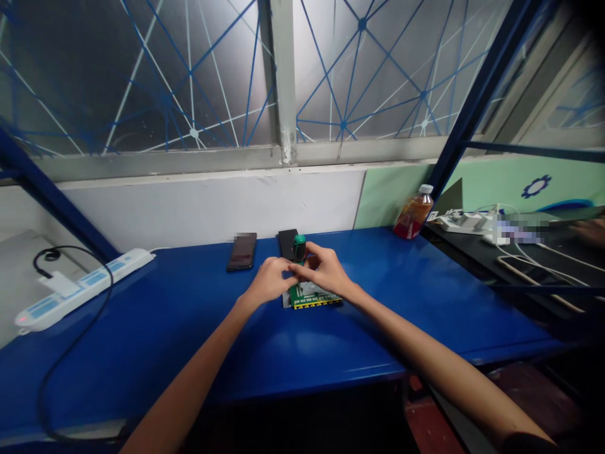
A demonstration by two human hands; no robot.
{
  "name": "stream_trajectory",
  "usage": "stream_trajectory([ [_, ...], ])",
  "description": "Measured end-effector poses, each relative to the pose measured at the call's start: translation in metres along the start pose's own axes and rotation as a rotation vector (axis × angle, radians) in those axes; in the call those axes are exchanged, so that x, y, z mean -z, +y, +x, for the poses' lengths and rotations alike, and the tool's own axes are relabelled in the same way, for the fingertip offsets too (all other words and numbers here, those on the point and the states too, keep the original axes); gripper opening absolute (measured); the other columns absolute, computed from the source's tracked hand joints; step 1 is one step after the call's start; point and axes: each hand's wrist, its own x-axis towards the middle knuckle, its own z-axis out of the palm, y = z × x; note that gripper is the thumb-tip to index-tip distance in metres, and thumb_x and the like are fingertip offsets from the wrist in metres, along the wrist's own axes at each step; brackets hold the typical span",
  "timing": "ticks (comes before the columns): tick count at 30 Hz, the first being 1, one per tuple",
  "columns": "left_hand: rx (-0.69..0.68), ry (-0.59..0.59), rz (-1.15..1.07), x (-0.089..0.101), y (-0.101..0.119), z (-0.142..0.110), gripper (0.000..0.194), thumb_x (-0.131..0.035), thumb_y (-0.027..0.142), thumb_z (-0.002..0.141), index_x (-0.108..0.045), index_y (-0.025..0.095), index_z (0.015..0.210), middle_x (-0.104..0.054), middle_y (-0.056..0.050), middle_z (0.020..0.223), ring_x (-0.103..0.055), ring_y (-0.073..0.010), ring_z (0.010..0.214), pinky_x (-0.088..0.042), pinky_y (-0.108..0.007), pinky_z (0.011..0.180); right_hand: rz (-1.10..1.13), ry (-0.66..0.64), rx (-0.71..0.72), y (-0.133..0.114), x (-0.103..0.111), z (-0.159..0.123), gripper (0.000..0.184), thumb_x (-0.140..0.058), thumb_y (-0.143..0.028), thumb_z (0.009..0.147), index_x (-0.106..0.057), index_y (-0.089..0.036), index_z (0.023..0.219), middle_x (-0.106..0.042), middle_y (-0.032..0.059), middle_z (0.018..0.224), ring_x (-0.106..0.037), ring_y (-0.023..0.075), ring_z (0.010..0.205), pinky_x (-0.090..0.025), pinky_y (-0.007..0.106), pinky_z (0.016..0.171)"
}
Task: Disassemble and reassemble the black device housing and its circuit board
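Note:
A green circuit board [302, 297] with a yellow-and-black front edge lies on the blue table, with a grey edge showing at its left. Above it a screwdriver [299, 249] with a green-and-black handle stands upright. My right hand [327, 270] closes its fingers around the handle from the right. From the left, my left hand [270, 280] reaches to the lower part of the screwdriver, its fingertips pinched together over the board. What those fingertips hold is hidden, and so is the screwdriver's tip.
Behind the board lies a flat black object [286, 239], and a phone [242, 252] lies to its left. A white power strip [92, 287] with a black cable is at the left. A drink bottle [414, 213] stands at the back right. Another person's hand [593, 230] shows blurred at far right.

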Motion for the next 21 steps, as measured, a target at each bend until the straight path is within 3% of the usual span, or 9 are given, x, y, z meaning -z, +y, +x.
stream_trajectory([
  [7,-0.001,0.004,-0.036,-0.0024,-0.0042,0.0004,0.019,-0.059,0.018,0.078,-0.070,0.013,0.063,-0.070,-0.006,0.069,-0.062,-0.0167,0.067,-0.040,-0.025,0.062,-0.067,0.018,0.055,-0.0041,-0.0026,-0.0017,0.028,-0.066,-0.043,0.081,-0.058,-0.017,0.088,-0.057,-0.0014,0.065,-0.052,0.0106,0.054,-0.043,0.024,0.050],
  [13,0.025,-0.053,-0.124,0.0010,-0.0038,-0.0009,0.022,-0.057,0.021,0.082,-0.074,0.013,0.072,-0.072,-0.004,0.074,-0.064,-0.0174,0.070,-0.041,-0.024,0.063,-0.016,-0.040,0.079,-0.0018,0.0008,-0.0022,0.026,-0.059,-0.028,0.084,-0.056,-0.017,0.108,-0.061,0.0009,0.081,-0.056,0.0093,0.057,-0.045,0.022,0.052],
  [21,0.064,-0.062,-0.167,0.0001,-0.0068,-0.0008,0.020,-0.061,0.025,0.084,-0.077,0.015,0.080,-0.072,-0.002,0.075,-0.066,-0.0188,0.075,-0.045,-0.024,0.069,0.016,-0.015,0.047,-0.0026,0.0017,-0.0018,0.026,-0.061,-0.027,0.082,-0.056,-0.017,0.105,-0.061,0.0018,0.082,-0.058,0.0102,0.057,-0.047,0.023,0.053],
])
